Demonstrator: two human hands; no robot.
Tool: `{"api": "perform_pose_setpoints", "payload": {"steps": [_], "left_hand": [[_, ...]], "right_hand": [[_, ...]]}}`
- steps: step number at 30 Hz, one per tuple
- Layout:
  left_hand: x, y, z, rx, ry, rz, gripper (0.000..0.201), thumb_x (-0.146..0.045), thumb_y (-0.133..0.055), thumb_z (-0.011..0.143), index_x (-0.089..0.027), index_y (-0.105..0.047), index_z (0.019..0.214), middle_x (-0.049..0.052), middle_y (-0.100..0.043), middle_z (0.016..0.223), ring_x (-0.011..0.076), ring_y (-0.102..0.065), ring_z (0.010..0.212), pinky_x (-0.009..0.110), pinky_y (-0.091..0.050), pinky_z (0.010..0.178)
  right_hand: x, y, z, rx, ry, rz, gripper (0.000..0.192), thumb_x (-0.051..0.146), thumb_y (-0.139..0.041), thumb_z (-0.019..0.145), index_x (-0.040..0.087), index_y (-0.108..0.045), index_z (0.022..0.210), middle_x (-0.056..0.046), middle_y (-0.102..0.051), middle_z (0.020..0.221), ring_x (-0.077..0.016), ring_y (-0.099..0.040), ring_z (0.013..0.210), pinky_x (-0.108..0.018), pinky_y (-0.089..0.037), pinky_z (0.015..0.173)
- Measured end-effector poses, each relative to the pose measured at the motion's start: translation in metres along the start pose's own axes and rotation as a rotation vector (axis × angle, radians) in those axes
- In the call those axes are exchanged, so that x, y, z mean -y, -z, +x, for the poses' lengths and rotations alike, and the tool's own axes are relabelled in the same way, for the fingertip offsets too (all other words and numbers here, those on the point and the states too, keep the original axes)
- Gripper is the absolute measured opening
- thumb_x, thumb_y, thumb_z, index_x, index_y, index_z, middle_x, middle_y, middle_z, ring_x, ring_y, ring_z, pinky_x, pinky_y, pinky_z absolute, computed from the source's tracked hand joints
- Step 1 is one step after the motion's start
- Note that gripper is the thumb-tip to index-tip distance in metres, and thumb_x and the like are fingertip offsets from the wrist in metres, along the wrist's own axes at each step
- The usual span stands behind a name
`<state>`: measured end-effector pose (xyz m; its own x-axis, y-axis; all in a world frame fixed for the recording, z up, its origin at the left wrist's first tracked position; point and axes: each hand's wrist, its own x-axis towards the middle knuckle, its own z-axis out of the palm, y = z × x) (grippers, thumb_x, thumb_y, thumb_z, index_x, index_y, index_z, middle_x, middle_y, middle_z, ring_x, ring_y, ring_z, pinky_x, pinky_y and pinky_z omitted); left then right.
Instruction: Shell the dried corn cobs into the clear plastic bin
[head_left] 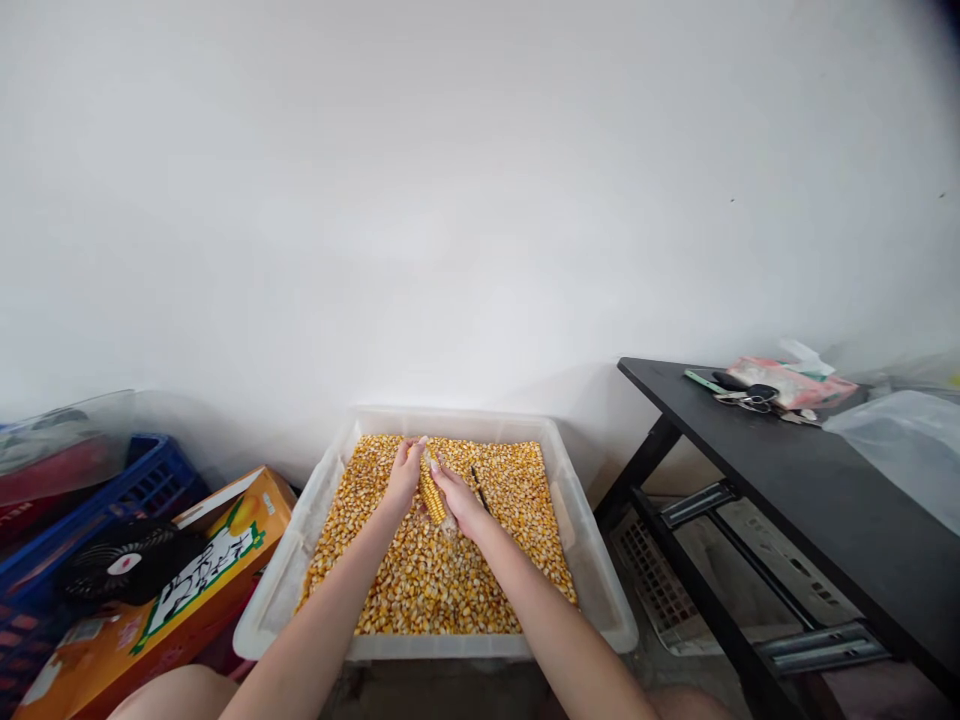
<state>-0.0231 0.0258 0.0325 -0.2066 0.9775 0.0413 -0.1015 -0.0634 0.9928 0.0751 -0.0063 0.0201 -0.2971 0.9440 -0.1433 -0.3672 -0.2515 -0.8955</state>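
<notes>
Between my two hands is a corn cob (433, 497), partly stripped, with yellow kernels on the side facing me. My left hand (406, 470) closes on its upper end, fingertips near the pale tip. Along the cob's right side my right hand (459, 500) grips it, thumb laid toward the top. Below both hands a white plastic tub (577, 545) holds a deep layer of loose corn kernels (442, 590). A thin dark stick-like tool (480, 488) lies on the kernels just right of my right hand; its lower end is hidden behind that hand.
To the right stands a black table (817, 470) with keys (754, 398), a phone (705, 381) and a tissue pack (791, 382). At left are an orange carton (217, 560), a black fan (124, 562) and a blue crate (161, 475). A white wall rises behind the tub.
</notes>
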Motion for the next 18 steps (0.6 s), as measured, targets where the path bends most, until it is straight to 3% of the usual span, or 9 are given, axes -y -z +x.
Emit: {"api": "perform_pose_setpoints", "payload": {"steps": [7,12,18], "left_hand": [[0.002,0.003,0.0,-0.008,0.006,-0.017,0.031,-0.05,-0.054,0.073,-0.02,-0.056,0.08,0.001,-0.057,0.07,0.0203,-0.056,0.072,0.03,-0.045,0.065],[0.003,0.006,0.001,-0.051,-0.026,-0.015,0.03,-0.05,-0.054,0.071,-0.02,-0.055,0.076,0.001,-0.057,0.071,0.0203,-0.056,0.073,0.03,-0.045,0.068],[0.007,0.007,0.0,-0.038,-0.052,0.038,0.031,-0.05,-0.054,0.072,-0.02,-0.056,0.08,0.002,-0.059,0.074,0.0214,-0.056,0.077,0.031,-0.044,0.07]], "right_hand": [[0.002,0.002,-0.003,0.004,-0.005,-0.043,0.045,0.053,-0.051,0.081,0.023,-0.057,0.114,-0.005,-0.068,0.095,-0.0222,-0.065,0.084,-0.037,-0.053,0.068],[0.003,0.004,-0.007,0.032,-0.012,-0.151,0.046,0.052,-0.06,0.074,0.024,-0.059,0.11,-0.004,-0.068,0.094,-0.0217,-0.065,0.081,-0.037,-0.053,0.069],[-0.007,0.006,-0.001,0.006,0.094,-0.101,0.046,0.054,-0.057,0.076,0.023,-0.061,0.108,-0.005,-0.066,0.106,-0.0232,-0.059,0.104,-0.039,-0.05,0.083]]}}
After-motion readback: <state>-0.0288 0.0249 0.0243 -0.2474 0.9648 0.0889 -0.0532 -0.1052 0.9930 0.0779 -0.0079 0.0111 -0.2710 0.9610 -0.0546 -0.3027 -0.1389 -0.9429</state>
